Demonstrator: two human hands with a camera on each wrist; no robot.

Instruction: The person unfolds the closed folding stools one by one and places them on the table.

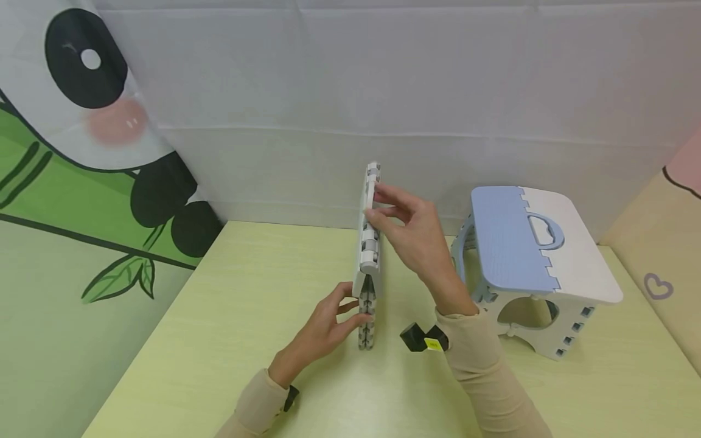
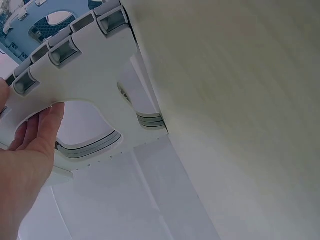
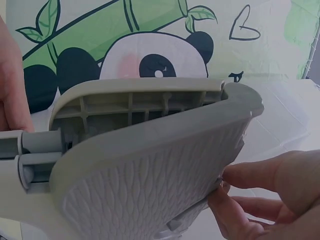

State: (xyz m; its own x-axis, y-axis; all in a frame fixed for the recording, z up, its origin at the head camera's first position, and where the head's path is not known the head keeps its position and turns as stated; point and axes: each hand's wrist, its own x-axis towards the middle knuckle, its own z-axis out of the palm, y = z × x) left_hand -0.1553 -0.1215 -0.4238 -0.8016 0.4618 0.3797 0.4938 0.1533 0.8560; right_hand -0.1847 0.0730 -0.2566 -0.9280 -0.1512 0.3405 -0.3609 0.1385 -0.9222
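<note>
A white and grey folding stool (image 1: 370, 246), folded nearly flat, stands on edge in the middle of the table, its hinged edge upward. My left hand (image 1: 323, 331) grips its near, lower end. In the left wrist view, fingers (image 2: 47, 125) of that hand reach into an opening in the stool's leg panel (image 2: 90, 60). At the upper hinged edge my right hand (image 1: 413, 237) pinches the stool between thumb and fingers. The right wrist view shows the two seat halves, with the textured top (image 3: 135, 180) facing out and a narrow gap between them.
An unfolded blue and white folding stool (image 1: 509, 243) stands to the right on the pale yellow-green table (image 1: 263, 261). Behind the table hangs a white cloth (image 1: 328, 79). A panda and bamboo picture (image 1: 82, 134) covers the left side.
</note>
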